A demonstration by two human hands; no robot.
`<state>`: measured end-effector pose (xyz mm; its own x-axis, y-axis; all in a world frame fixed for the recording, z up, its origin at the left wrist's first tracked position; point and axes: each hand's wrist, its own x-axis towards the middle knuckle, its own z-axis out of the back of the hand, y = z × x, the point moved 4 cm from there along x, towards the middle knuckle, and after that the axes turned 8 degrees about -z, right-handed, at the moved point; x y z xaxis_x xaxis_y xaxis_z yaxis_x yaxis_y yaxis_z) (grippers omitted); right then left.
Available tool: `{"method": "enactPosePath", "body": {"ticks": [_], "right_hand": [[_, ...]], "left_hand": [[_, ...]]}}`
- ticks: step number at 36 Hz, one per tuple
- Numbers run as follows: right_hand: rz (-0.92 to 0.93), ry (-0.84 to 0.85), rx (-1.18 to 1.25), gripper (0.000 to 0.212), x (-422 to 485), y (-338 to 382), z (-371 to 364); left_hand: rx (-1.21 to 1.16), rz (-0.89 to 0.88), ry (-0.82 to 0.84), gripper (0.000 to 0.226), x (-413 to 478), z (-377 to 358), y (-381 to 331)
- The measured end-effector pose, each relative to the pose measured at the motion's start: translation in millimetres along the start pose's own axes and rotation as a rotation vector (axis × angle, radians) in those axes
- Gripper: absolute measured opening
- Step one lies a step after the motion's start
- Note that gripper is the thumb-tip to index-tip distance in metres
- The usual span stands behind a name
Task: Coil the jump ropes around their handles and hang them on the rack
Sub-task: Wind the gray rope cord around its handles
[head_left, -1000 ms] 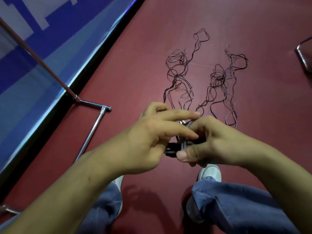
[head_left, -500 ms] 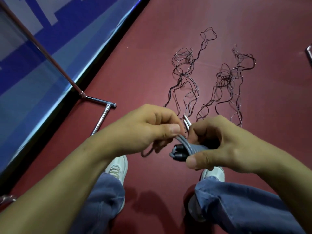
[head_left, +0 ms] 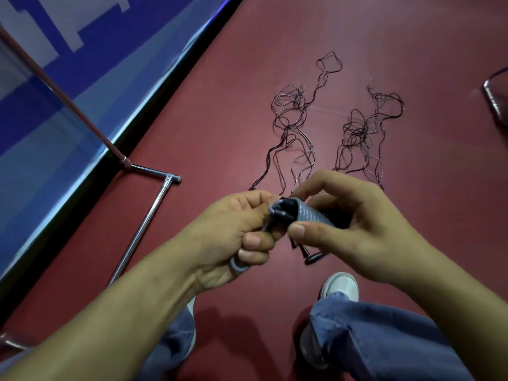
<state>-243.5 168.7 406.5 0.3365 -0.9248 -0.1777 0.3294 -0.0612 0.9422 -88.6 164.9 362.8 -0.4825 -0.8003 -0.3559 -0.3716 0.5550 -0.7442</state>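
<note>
My right hand (head_left: pixel 354 224) grips a pair of black jump-rope handles (head_left: pixel 286 213) with grey rope (head_left: pixel 313 215) wound in tight turns around them. My left hand (head_left: pixel 233 232) pinches the loose grey rope end right at the tips of the handles; a short loop of that rope (head_left: pixel 237 266) sticks out under its fingers. Two loose tangles of thin dark jump rope lie on the red floor beyond my hands, one at the left (head_left: pixel 294 116) and one at the right (head_left: pixel 365 133). The chrome rack (head_left: pixel 143 232) stands to my left.
A blue and white banner (head_left: pixel 68 86) runs along the floor edge behind the rack's slanted pole (head_left: pixel 63 103). A metal frame part (head_left: pixel 494 97) shows at the right border. My jeans and white shoes (head_left: pixel 341 284) are below my hands.
My left hand has come round from over the handles to their tip, drawing the grey rope with it. More grey turns now show on the handles. The view has shifted a little.
</note>
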Motion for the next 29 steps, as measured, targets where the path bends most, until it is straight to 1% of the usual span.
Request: {"method": "enactPosePath", "body": {"ticks": [2, 5, 8, 9, 13, 15, 19, 23, 25, 27, 29], "right_hand": [[0.003, -0.033, -0.026, 0.024, 2.4, -2.7, 0.3], [0.008, -0.096, -0.06, 0.019, 3.4, -6.8, 1.3], [0.021, -0.201, -0.096, 0.018, 4.1, -7.4, 9.3], [0.014, -0.225, -0.1, 0.018, 4.2, -7.1, 12.3], [0.036, -0.261, -0.144, 0.019, 4.1, -7.4, 16.2], [0.043, -0.259, -0.166, 0.021, 4.3, -9.9, 15.3], [0.051, -0.249, -0.318, 0.033, 5.0, -15.5, 12.5], [0.071, -0.241, -0.571, 0.038, 4.5, -16.2, 4.0], [0.104, -0.243, -0.675, 0.037, 3.9, -13.0, -0.1], [0.129, -0.214, -0.755, 0.034, 4.3, -10.6, -5.4], [0.131, -0.175, -0.806, 0.032, 4.7, -10.0, -10.8]], "left_hand": [[0.018, -0.041, -0.064, 0.008, 1.6, -3.6, 3.6], [0.073, -0.092, -0.111, 0.013, 3.4, -7.0, 6.3], [0.184, -0.166, -0.142, 0.024, 0.2, -7.1, 4.2], [0.213, -0.188, -0.141, 0.026, -2.0, -8.5, 3.2], [0.263, -0.244, -0.102, 0.015, -7.7, -13.0, -2.0], [0.344, -0.251, -0.087, 0.017, -8.4, -11.4, -5.1], [0.517, -0.207, -0.107, 0.022, -9.6, -8.0, -11.6], [0.935, -0.164, -0.154, 0.024, -10.5, -6.4, -14.3], [1.071, -0.159, -0.144, 0.026, -11.5, -7.8, -15.8], [1.102, -0.096, -0.115, 0.027, -12.3, -7.0, -17.5], [1.022, 0.022, -0.063, 0.026, -12.9, -4.0, -17.7]]}}
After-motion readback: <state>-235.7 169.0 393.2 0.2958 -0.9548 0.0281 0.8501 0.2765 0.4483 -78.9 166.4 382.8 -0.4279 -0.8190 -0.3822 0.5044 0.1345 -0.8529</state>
